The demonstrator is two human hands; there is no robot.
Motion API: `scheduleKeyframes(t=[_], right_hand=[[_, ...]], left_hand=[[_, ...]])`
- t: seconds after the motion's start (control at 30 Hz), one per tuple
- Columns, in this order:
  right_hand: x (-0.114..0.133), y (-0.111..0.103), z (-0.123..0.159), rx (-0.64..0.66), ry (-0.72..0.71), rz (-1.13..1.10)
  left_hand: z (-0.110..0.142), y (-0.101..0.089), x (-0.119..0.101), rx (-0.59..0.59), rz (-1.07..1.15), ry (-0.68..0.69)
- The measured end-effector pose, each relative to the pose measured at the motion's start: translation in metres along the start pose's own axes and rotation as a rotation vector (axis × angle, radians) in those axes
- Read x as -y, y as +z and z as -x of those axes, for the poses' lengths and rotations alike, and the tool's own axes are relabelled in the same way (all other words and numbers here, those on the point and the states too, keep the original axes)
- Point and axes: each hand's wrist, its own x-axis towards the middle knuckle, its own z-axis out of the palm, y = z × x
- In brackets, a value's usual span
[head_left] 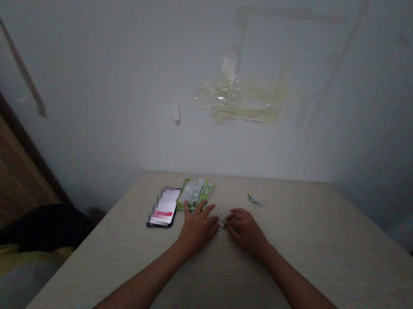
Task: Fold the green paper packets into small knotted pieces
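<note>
On table [252,301], right hand [247,230] curled; apparently pinching scrap [221,219].

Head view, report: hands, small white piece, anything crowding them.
Left hand, right hand at small white piece; grip unclear. Green packets crowd left hand. Phone left of packets.

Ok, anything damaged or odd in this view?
Yes: the wall behind the table has a yellowish stain with shiny, wrinkled tape across it. Left of that, a pale flap looks like peeling paint or paper.
</note>
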Motion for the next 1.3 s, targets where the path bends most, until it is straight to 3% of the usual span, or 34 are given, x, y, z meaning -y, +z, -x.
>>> scheduleKeyframes(t=[0.4, 0.6, 0.83, 1.3], right_hand=[[0.0, -0.002, 0.001, 0.031, -0.017, -0.016], [-0.002, -0.002, 0.001, 0.025, -0.022, -0.024], [-0.005, -0.001, 0.0, 0.025, -0.031, -0.053], [-0.003, -0.001, 0.001, 0.053, -0.021, -0.06]], left_hand=[[-0.004, 0.008, 0.009, 0.093, 0.004, -0.157], [-0.006, 0.007, 0.005, 0.067, 0.023, -0.22], [0.0, 0.006, 0.0, -0.014, -0.024, -0.151], [-0.008, 0.01, 0.0, 0.069, -0.04, -0.185]])
